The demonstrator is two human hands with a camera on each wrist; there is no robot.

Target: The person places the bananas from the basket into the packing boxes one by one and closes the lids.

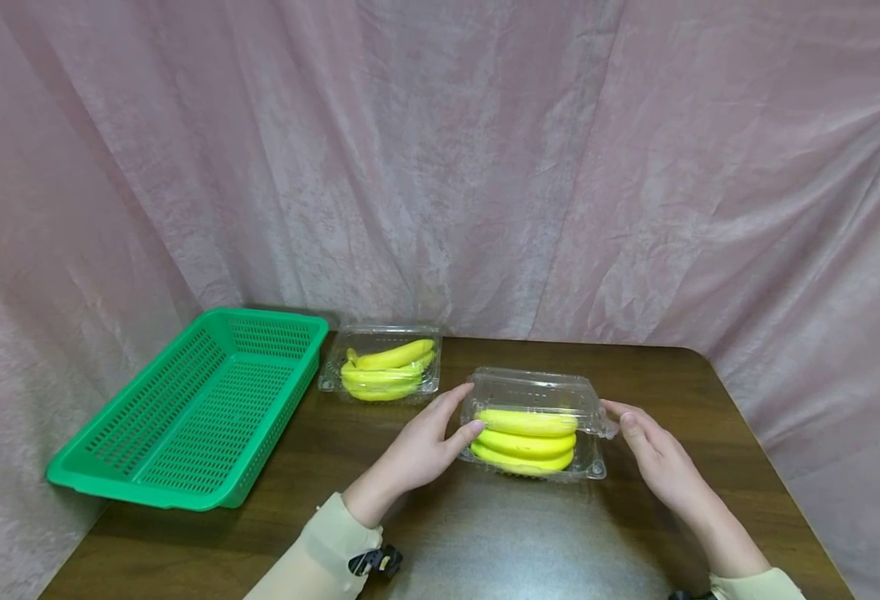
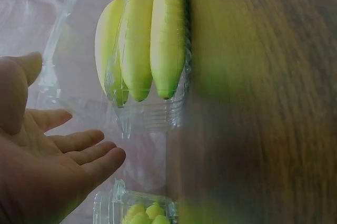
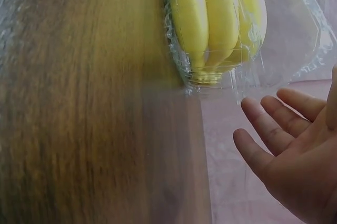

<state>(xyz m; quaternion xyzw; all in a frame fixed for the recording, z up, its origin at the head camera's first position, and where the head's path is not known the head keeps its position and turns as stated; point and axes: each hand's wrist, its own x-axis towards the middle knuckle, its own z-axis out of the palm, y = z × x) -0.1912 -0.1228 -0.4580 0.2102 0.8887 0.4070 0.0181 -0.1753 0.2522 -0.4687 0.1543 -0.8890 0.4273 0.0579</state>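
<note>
A clear plastic clamshell box (image 1: 533, 387) holds a bunch of yellow bananas (image 1: 526, 446). Its lid is tilted up, not pressed down over the base. At the box's left side is my left hand (image 1: 421, 446), thumb and fingers extended; in the left wrist view the thumb (image 2: 32, 68) is close to the lid's edge. My right hand (image 1: 661, 462) is by the right end of the lid, its fingers (image 3: 263, 121) spread and fairly straight. Whether either hand touches the plastic is hard to tell. Neither hand grips anything.
A second clear box (image 1: 327, 379) with bananas (image 1: 387, 371) stands farther back to the left. Left of it is a green perforated basket (image 1: 260, 450) with nothing in it. The brown wooden table (image 1: 507, 542) ends at a pink curtain (image 1: 485, 167) behind.
</note>
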